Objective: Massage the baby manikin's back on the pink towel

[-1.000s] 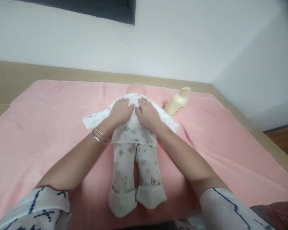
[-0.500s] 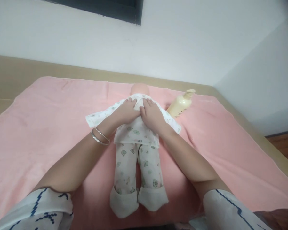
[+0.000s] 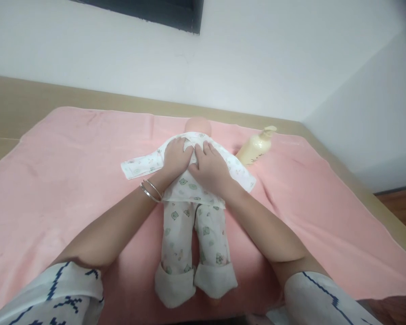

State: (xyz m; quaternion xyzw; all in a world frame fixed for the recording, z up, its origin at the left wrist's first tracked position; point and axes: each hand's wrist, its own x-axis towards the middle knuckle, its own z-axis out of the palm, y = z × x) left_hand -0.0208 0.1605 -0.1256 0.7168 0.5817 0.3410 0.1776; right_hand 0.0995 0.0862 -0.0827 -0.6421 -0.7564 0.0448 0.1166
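A baby doll (image 3: pixel 193 187) in a white top and trousers with small green prints lies stretched out, its bald head (image 3: pixel 198 126) at the far end. Its sleeves spread to both sides, and its trouser ends (image 3: pixel 175 285) are turned up. My left hand (image 3: pixel 177 158), with two silver bangles at the wrist, rests on the upper left of the cloth-covered torso, fingers pointing away from me. Flat against the torso on the right lies my right hand (image 3: pixel 210 169), its thumb stretched toward the left hand. Neither hand grips anything. The doll's face is hidden.
A pale yellow pump bottle (image 3: pixel 257 146) lies tilted by the doll's right sleeve. The pink blanket (image 3: pixel 98 180) covers a beige bed surface (image 3: pixel 98 97) against a white wall (image 3: pixel 250 63). A dark framed recess (image 3: pixel 176 13) is in the wall above.
My left hand has turned so its fingers point more straight ahead. My right hand has slid a little toward me and leftward over the torso. The doll and bottle stay in place.
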